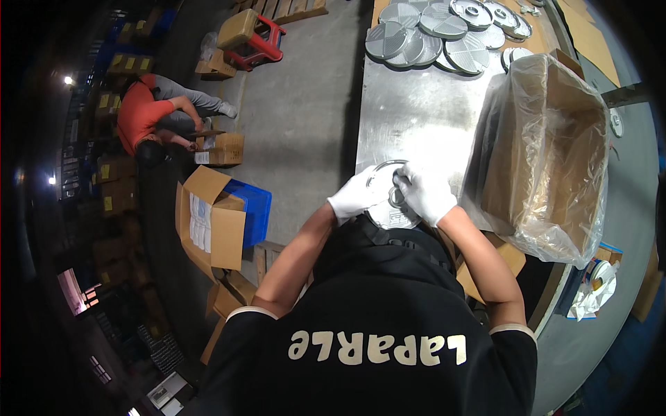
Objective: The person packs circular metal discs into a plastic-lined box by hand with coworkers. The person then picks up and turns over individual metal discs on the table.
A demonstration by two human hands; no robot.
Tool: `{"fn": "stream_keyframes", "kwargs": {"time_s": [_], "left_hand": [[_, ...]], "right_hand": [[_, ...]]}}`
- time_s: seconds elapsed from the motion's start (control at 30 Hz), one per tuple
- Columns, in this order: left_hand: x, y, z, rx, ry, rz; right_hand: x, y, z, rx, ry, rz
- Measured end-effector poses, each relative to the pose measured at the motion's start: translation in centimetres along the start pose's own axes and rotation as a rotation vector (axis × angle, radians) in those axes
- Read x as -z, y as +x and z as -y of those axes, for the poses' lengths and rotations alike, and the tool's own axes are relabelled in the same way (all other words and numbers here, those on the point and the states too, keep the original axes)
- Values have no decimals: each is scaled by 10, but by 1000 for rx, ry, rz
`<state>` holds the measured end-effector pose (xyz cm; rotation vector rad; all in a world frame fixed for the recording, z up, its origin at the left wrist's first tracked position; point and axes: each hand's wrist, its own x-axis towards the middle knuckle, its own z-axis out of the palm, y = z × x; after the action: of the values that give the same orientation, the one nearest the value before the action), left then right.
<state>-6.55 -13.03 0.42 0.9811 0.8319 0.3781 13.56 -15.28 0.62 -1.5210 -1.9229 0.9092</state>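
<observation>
A round, silver-grey metal disc (pixel 404 218) with a raised ring at its middle lies at the near edge of the metal table, close against my body. My left hand (pixel 354 197), in a white glove, grips the disc's left rim. Over the disc's centre, my right hand (pixel 428 195), also gloved in white, has its fingers pinched together beside the ring. Whatever those fingers hold is too small to make out. Farther up the table lies an overlapping pile of similar silver discs (pixel 444 23), some with fan-shaped ribbing.
An open cardboard box lined with clear plastic (pixel 513 152) stands right of the metal table (pixel 395 118). On the left are an open carton (pixel 229 239), a blue crate (pixel 258 208) and a red stool (pixel 267 45). A person in a red shirt (pixel 139 114) bends over a carton there.
</observation>
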Motion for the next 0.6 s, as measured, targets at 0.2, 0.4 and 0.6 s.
{"fn": "stream_keyframes", "kwargs": {"time_s": [0.2,0.4,0.6], "left_hand": [[-1,2,-5,36,33,-1],[1,3,-6,-10,60,-7],[1,2,-2,-73,107,-38]], "right_hand": [[1,-2,-3,-161,132,9],[-8,-8,-6,-99,127,-100],[-10,-7,-3,-189,166,-112]]}}
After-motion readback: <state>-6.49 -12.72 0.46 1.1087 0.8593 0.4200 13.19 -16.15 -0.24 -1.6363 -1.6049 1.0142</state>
